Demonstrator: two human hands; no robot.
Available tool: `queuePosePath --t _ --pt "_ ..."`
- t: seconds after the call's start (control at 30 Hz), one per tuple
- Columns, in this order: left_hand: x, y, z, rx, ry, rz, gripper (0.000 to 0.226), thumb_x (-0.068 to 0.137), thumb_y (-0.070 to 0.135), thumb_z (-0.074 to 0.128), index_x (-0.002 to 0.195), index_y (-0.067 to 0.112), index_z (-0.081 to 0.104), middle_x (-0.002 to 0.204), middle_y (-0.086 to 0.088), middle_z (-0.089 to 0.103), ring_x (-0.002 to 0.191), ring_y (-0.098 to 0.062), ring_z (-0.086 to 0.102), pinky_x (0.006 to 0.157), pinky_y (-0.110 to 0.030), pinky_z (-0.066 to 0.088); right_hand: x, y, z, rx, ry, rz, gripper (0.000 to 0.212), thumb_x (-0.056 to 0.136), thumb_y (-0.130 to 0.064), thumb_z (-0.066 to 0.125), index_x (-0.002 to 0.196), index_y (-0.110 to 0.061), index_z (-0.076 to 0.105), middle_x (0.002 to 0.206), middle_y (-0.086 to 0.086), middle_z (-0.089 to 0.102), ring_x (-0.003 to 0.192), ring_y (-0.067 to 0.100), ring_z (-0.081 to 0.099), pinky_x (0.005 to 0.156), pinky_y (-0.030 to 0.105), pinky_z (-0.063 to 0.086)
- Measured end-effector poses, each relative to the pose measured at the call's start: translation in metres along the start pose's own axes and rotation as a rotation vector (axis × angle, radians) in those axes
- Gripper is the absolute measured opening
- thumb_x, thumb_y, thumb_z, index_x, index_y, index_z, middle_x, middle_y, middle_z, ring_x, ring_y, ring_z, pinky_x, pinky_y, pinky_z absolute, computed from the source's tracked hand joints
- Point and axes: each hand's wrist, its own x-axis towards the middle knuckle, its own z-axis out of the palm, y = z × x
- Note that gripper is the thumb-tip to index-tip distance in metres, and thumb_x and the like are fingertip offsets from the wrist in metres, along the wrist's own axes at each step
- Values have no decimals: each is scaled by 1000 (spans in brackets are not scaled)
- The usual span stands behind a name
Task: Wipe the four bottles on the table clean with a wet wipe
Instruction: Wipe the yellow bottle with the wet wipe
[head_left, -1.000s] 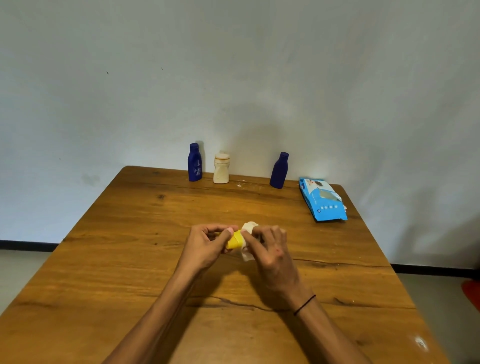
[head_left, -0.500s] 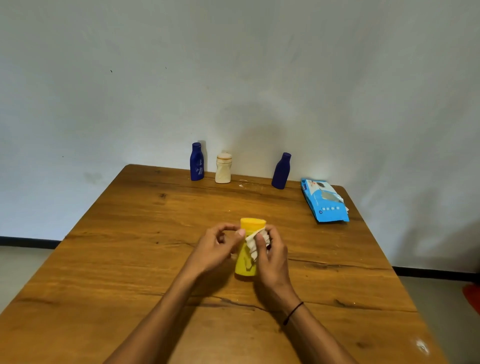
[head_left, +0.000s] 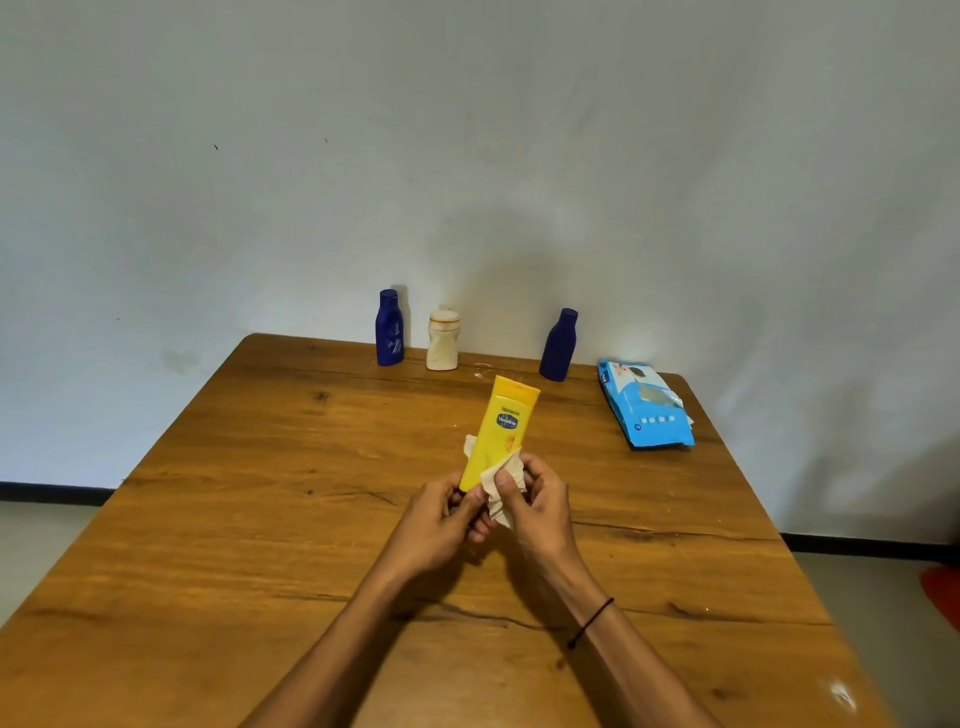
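Yellow bottle held up above the middle of the table, tilted, flat end pointing up and away toward the far edge, lower end down in the hands. Blue oval label faces the camera.

Left hand: fingers curled round the bottle's lower end, gripping it from the left and below. The bottom tip of the bottle is hidden behind the fingers.

Right hand: pinches a crumpled white wet wipe against the bottle's lower right side, thumb on top of the wipe. A second bit of the wipe shows at the bottle's left edge, so the wipe passes behind the bottle. Thin black band on the right wrist.

Far edge of the table, against the wall, three bottles standing upright in a row:
- dark blue bottle on the left
- cream bottle just beside it to the right, body looks dented
- second dark blue bottle farther right, well apart from the cream one

Blue wet-wipe pack lies flat near the far right corner, right of the second blue bottle, not touching it.

Table is brown wood with dark cracks running across the near half. Small orange-red patch on the floor at the right margin; cannot tell what it is.
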Motion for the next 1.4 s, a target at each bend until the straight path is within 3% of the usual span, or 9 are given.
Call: queuePosePath --t 0.1,0.27,0.4,0.47,0.6,0.8,1.03,1.23,1.4 --pt "-1 -4 5 -22 -12 -22 27 105 33 57 106 9 68 76 -5 76 68 -17 71 68 -34 61 -5 -4 1 86 25 83 33 96 -33 71 120 -12 66 103 24 74 74 43 65 69 65 54" --pt "-7 -10 18 8 -80 -30 19 107 28 58 100 13 67 75 -5 75 65 -15 67 66 -28 56 23 -39 -10 45 187 132 17 102 -26 61 111 -14 70 98 10 79 87 25 76 75 43 64" --pt "-9 -9 19 -20 -77 -59 16 107 22 57 101 11 68 74 -4 74 63 -13 66 65 -27 55 32 -51 -19 74 162 136 18 102 -25 60 114 -15 68 99 7 80 90 22 78 72 35 64" --pt "-6 -7 15 -23 -66 -77 18 107 24 58 103 10 68 75 -4 75 65 -14 67 66 -28 56 22 -41 -18 25 121 147 18 101 -22 62 115 -12 69 100 8 79 88 24 77 74 38 64" --pt "1 -6 8 -19 -32 -69 21 107 22 57 96 9 69 75 -4 76 68 -16 70 73 -36 58 -6 -9 -12 78 17 186 24 97 -14 70 119 -3 67 104 22 76 86 43 72 81 62 58" --pt "-5 -11 11 22 -64 -53 17 108 22 56 102 14 70 78 -5 75 72 -17 69 73 -36 58 -7 -13 -14 88 49 230 24 97 -9 67 120 -2 67 108 21 76 96 47 73 84 65 59" --pt "-7 -3 15 85 -135 -55 18 108 24 56 96 14 66 76 -3 77 67 -14 70 70 -31 58 40 -46 -22 325 151 272 37 91 -17 71 124 -3 65 117 19 75 112 36 72 100 54 56" --pt "1 4 3 65 -107 -70 22 108 23 57 97 8 68 76 -4 77 68 -13 70 72 -31 58 -2 -16 -13 147 -24 263 30 89 -2 76 117 1 66 105 30 73 84 44 68 73 53 60" --pt "-6 5 4 47 -184 -71 23 108 24 56 104 5 69 81 -3 76 75 -14 70 76 -28 59 0 -21 -18 136 4 284 40 82 -6 81 117 3 66 111 22 76 100 41 73 94 61 57"
